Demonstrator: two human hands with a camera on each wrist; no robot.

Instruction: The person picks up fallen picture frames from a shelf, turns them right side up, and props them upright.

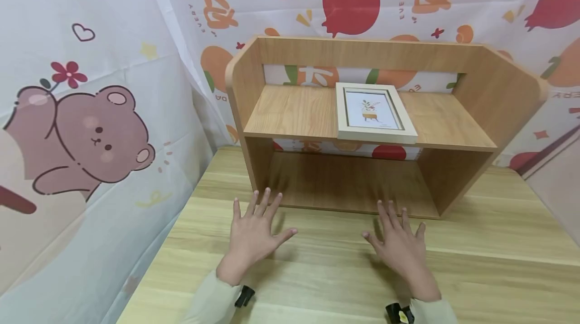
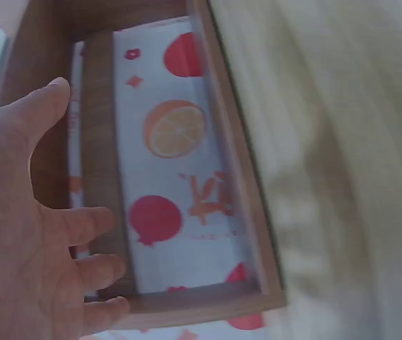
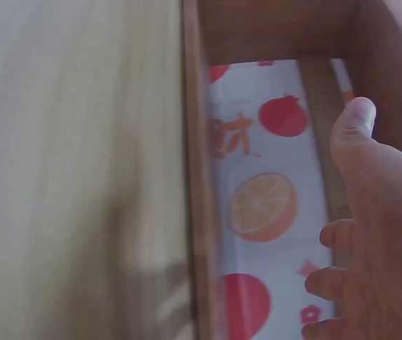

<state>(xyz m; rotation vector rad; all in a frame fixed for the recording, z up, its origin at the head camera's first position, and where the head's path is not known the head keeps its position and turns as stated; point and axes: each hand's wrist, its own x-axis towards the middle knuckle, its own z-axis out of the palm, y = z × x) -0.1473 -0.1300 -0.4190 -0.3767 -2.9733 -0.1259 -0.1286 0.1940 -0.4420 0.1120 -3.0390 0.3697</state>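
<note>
Both hands are spread in front of a wooden desktop shelf point(image 1: 290, 112) in the head view. My left hand point(image 1: 254, 236), fingers straight and apart, is near the shelf's front left corner and holds nothing. Near the front right part of the shelf, my right hand point(image 1: 401, 246) has its fingers extended too, with nothing in it. A cream picture frame point(image 1: 410, 127) with a potted-plant print lies flat on the upper board, its near edge at the board's front edge. The left wrist view has the left hand point(image 2: 24, 212) beside the shelf; the right hand point(image 3: 385, 234) appears likewise in the right wrist view.
The shelf stands on a light wood table point(image 1: 317, 268). Behind it hangs a fruit-print cloth point(image 1: 299, 16), and a bear-print cloth point(image 1: 99, 137) hangs at the left. Black wrist straps point(image 1: 244, 296) show at both sleeves. The lower compartment point(image 1: 344, 178) opens toward the hands.
</note>
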